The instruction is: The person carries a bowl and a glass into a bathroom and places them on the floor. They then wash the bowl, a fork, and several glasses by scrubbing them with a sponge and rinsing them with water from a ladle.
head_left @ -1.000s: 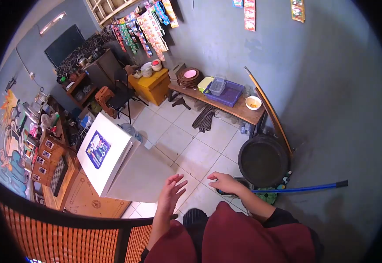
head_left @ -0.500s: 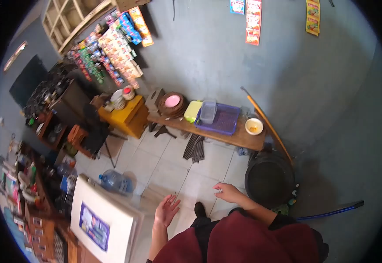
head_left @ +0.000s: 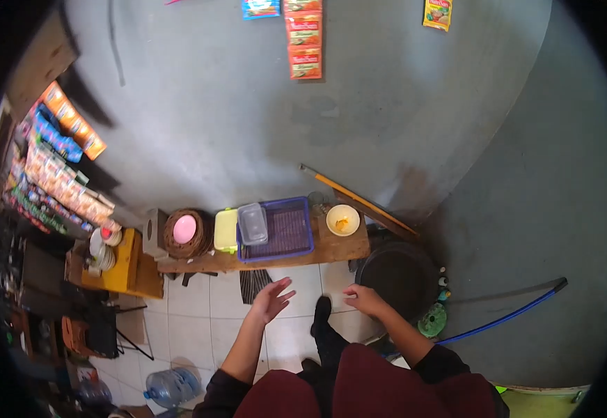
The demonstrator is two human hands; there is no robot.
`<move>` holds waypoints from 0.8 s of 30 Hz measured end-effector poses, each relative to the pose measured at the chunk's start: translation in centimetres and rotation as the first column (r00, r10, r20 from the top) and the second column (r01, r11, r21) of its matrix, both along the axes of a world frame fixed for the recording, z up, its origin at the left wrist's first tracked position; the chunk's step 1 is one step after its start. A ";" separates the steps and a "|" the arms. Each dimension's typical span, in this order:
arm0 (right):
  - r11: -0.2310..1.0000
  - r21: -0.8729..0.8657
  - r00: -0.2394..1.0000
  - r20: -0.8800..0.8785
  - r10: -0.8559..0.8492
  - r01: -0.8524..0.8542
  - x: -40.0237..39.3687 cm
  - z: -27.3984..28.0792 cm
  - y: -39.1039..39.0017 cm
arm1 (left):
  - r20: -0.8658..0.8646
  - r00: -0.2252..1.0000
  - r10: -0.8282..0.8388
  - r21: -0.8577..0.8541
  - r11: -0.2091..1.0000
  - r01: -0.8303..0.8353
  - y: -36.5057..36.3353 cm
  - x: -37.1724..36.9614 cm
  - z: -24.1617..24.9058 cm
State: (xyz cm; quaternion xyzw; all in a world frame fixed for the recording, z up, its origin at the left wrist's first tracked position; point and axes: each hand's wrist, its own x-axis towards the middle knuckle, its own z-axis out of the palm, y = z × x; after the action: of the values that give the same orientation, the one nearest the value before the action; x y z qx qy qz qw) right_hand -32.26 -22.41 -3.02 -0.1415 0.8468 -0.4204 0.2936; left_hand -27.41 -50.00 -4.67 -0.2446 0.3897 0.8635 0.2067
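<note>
My left hand (head_left: 273, 301) is raised in front of my body with its fingers spread, and it holds nothing. My right hand (head_left: 364, 299) is held out across from it, fingers loosely bent with a gap between the tips; nothing shows in it. Both are in the air before a low wooden bench (head_left: 342, 252). On the bench stand a cream bowl (head_left: 343, 220) with something orange inside, a purple basket (head_left: 288, 230), a clear plastic container (head_left: 253, 224), a light green container (head_left: 226, 230) and a pink bowl (head_left: 184, 228) on brown woven plates (head_left: 202, 244).
A large black tub (head_left: 401, 279) stands by my right arm, with a blue hose (head_left: 502, 322) beyond it. A striped cloth (head_left: 254, 285) hangs below the bench. To the left are a yellow cabinet (head_left: 133, 268), a black chair (head_left: 98, 334) and a water jug (head_left: 172, 387).
My view has swung right and come closer to the bench. The white fridge has left the view. My hands are still raised, and neither has picked anything up.
</note>
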 end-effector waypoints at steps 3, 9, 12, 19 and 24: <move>0.992 -0.052 0.987 0.125 -0.105 0.112 -6.7 -7.6 0.7 | 0.071 0.984 -0.166 0.042 0.986 0.164 1.2 -8.3 -3.1; 0.516 -0.110 0.293 0.912 -0.288 0.849 -15.5 -16.1 -2.4 | 0.295 0.907 -0.300 -0.138 0.926 0.351 3.2 -20.5 -10.2; 0.430 -0.027 0.222 0.884 -0.411 0.902 -19.1 -21.1 -3.9 | 0.342 0.902 -0.264 -0.128 0.938 0.323 4.3 -25.6 -15.9; 0.103 0.155 -0.065 0.804 -0.591 0.982 -21.7 -27.7 -6.4 | 0.406 0.911 0.070 -0.172 0.985 0.001 7.5 -33.2 -19.2; 0.058 0.005 0.035 0.750 -0.660 0.998 -21.5 -31.3 -7.3 | 0.477 0.878 0.025 -0.029 1.000 -0.012 7.0 -35.7 -23.0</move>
State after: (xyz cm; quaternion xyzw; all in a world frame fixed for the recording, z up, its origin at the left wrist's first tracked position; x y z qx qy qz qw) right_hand -53.77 -29.69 -34.31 0.4805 0.4429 -0.7427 0.1459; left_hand -63.07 -42.98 -27.68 -0.4561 0.3352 0.7735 0.2850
